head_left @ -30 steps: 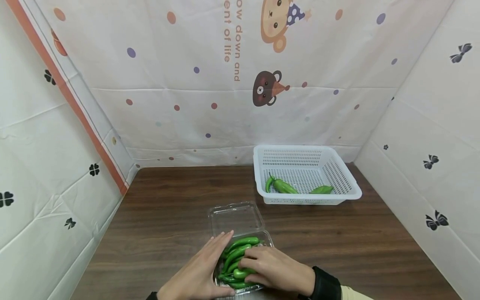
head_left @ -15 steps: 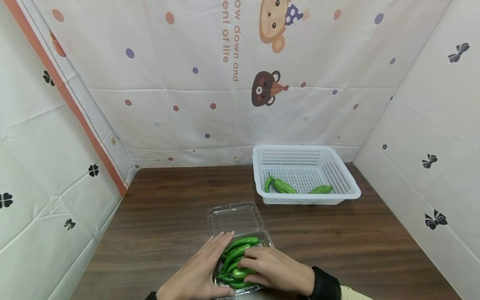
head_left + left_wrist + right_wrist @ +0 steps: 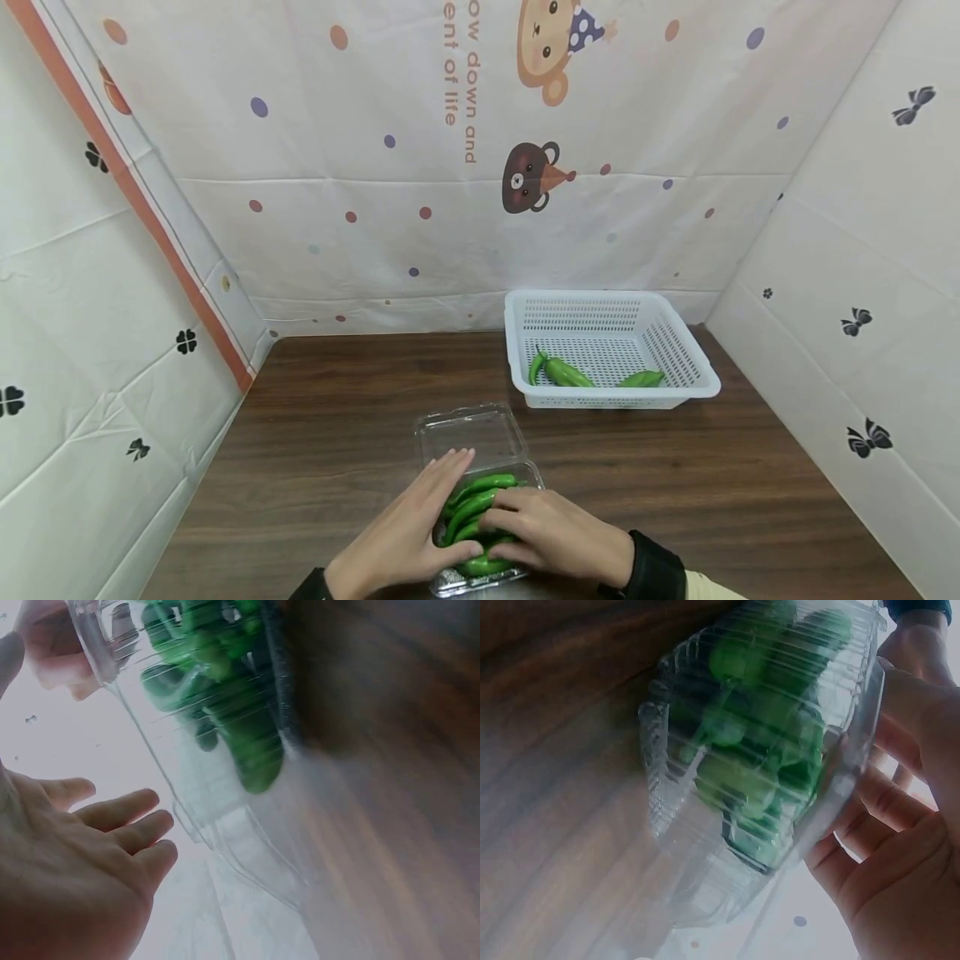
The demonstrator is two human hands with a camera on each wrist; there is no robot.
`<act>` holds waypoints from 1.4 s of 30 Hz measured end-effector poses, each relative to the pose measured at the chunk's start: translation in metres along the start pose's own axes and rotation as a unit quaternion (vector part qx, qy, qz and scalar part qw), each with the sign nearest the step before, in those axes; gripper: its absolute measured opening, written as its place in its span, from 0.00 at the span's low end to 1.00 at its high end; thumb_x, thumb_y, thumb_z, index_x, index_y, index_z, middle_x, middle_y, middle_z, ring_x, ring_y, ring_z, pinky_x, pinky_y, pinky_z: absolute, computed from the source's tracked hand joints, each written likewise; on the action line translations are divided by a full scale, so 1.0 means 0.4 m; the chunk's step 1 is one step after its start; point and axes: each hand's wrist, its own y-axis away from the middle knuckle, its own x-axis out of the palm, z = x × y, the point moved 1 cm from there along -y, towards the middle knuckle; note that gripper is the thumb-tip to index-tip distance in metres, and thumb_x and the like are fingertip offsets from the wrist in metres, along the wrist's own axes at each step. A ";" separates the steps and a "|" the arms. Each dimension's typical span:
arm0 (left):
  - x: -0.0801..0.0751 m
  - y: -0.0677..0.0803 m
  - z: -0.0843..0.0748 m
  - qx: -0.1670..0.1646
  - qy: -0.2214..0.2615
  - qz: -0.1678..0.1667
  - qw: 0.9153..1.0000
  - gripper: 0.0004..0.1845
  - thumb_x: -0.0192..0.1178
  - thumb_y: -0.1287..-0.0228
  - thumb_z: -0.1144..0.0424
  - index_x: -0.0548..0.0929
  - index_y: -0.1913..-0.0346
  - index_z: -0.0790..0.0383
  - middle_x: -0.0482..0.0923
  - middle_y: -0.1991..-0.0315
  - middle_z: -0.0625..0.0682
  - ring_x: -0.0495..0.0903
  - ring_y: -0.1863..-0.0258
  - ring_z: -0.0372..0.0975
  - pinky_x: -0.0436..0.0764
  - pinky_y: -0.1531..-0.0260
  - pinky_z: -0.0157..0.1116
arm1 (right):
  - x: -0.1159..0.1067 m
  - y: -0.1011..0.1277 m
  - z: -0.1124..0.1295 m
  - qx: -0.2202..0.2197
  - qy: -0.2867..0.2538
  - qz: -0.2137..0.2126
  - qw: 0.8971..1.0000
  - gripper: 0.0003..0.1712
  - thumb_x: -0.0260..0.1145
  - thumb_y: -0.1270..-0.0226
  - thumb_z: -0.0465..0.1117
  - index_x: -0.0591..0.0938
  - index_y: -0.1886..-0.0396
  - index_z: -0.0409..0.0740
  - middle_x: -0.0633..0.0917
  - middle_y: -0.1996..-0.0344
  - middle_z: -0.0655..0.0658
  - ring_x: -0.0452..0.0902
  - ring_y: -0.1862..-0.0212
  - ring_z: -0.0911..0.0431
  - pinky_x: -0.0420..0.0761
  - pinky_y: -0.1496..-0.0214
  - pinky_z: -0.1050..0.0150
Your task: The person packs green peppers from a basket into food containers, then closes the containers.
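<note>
Steady the clear clamshell box [image 3: 480, 508] at the near edge of the worktop [image 3: 337, 417] before lifting any green peppers [image 3: 472, 508], so it does not slide. The left hand [image 3: 401, 537], fingers spread straight, rests against its left side. The right hand [image 3: 558, 533] curls over the peppers inside.

Clear plastic clamshell box [image 3: 480, 500], lid open, full of green peppers [image 3: 474, 508], on the table's near edge.
</note>
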 end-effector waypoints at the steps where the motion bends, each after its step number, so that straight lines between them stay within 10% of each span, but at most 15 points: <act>1: -0.001 -0.007 -0.001 0.005 -0.005 -0.007 1.000 0.54 0.66 0.34 0.38 0.46 0.16 0.49 0.54 0.19 0.51 0.58 0.22 0.50 0.65 0.28 0.57 | -0.003 -0.001 -0.001 -0.002 -0.001 -0.005 1.000 0.12 0.68 0.26 0.48 0.84 0.47 0.54 0.82 0.53 0.57 0.78 0.53 0.70 0.77 0.50 0.79; 23: -0.018 -0.173 -0.033 0.059 -0.017 -0.104 0.993 0.46 0.61 0.27 0.42 0.52 0.17 0.58 0.54 0.19 0.56 0.56 0.21 0.50 0.69 0.30 0.53 | -0.129 -0.004 -0.111 0.046 0.081 -0.085 0.992 0.13 0.73 0.31 0.43 0.85 0.50 0.47 0.81 0.59 0.52 0.74 0.64 0.67 0.76 0.62 0.75; 42: -0.014 -0.317 -0.018 0.013 -0.018 -0.112 0.993 0.41 0.56 0.23 0.44 0.57 0.20 0.66 0.56 0.21 0.63 0.57 0.22 0.51 0.69 0.29 0.52 | -0.230 0.004 -0.246 0.117 0.097 -0.115 0.982 0.18 0.76 0.36 0.38 0.84 0.47 0.44 0.83 0.56 0.48 0.83 0.63 0.56 0.84 0.64 0.64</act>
